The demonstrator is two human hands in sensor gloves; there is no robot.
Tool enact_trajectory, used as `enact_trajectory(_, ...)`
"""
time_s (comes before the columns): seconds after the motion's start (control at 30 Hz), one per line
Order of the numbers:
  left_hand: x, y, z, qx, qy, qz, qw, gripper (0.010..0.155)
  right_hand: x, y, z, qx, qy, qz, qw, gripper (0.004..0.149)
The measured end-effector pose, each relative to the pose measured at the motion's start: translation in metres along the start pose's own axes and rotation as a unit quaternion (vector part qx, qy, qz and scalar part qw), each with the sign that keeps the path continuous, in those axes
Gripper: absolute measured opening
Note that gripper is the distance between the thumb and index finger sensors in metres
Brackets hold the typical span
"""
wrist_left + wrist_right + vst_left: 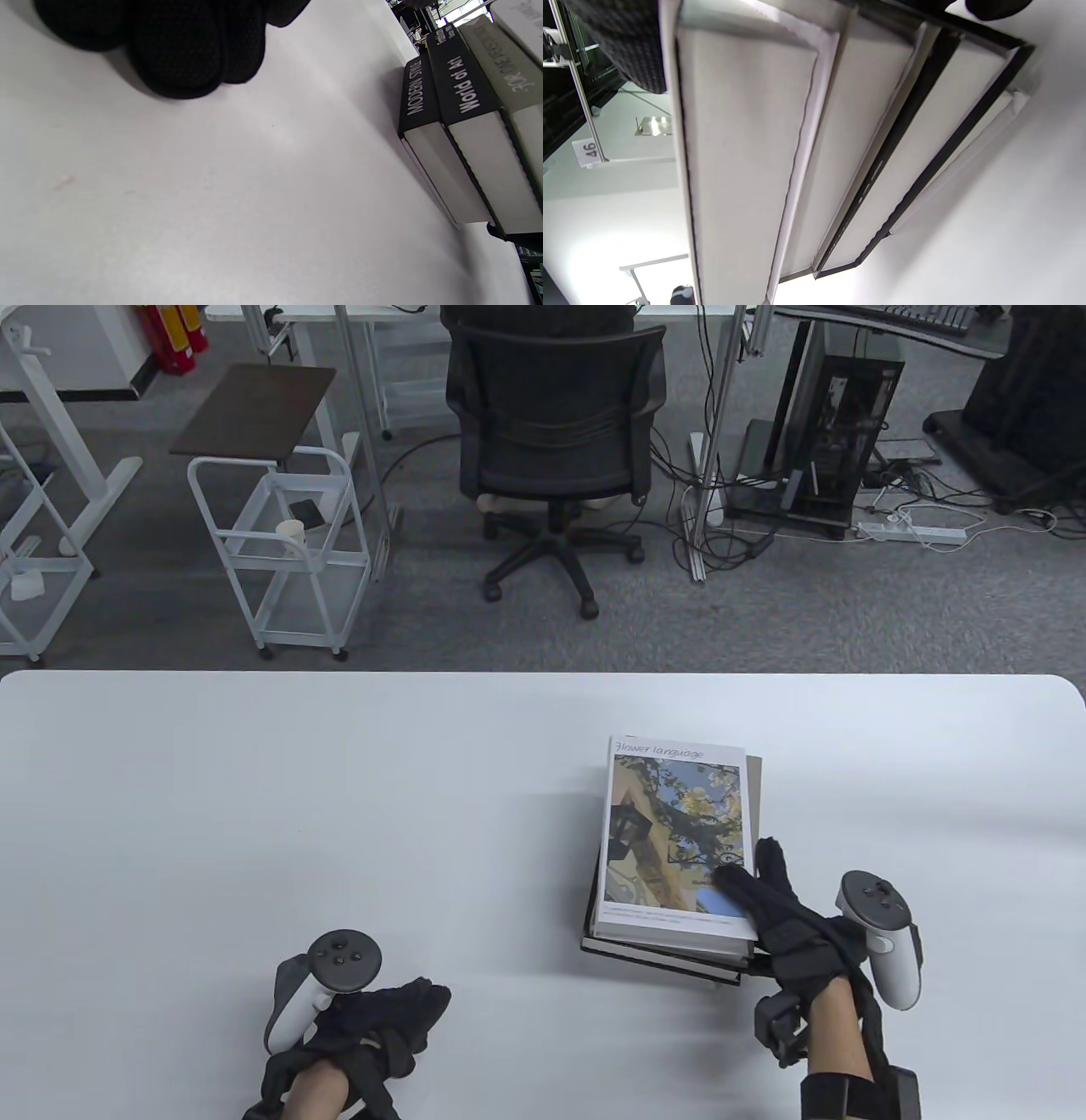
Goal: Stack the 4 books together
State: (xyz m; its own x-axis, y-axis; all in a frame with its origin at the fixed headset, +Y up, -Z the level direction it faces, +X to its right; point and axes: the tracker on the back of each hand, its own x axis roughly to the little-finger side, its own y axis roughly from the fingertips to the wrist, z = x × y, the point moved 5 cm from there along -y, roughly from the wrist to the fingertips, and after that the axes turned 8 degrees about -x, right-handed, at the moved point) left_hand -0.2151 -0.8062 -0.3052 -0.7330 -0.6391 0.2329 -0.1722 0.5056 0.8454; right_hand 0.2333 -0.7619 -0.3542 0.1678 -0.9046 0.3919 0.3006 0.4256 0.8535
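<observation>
Four books form one pile on the white table [254, 780], right of centre. Top: white-covered book with a photo of a lantern and tree [676, 836], titled "Flower language". Beneath it, seen in the left wrist view: a grey-spined book [505, 67], a black-spined book "World of Art" [462, 80], and at the bottom a black-spined book "Modern Style" [418, 95]. Edges slightly offset, not flush. Right hand [785, 916] in black glove rests its fingers on the top cover's near right corner, at the pile's edge. Left hand [373, 1018] lies on the table well apart from the pile, fingers loosely curled, holding nothing.
</observation>
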Motion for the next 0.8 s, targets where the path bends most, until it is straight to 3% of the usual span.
enact_trajectory(0.3,0.000,0.000,0.000,0.003,-0.001,-0.001,1.000,0.077,-0.015,-0.024,0.057,-0.059,0.042,0.001,0.997,0.101)
enact_trajectory(0.8,0.003,0.000,0.001,0.016,0.014,0.003,1.000,0.072,-0.023,-0.033,0.118,-0.107,0.089,0.000,0.990,0.101)
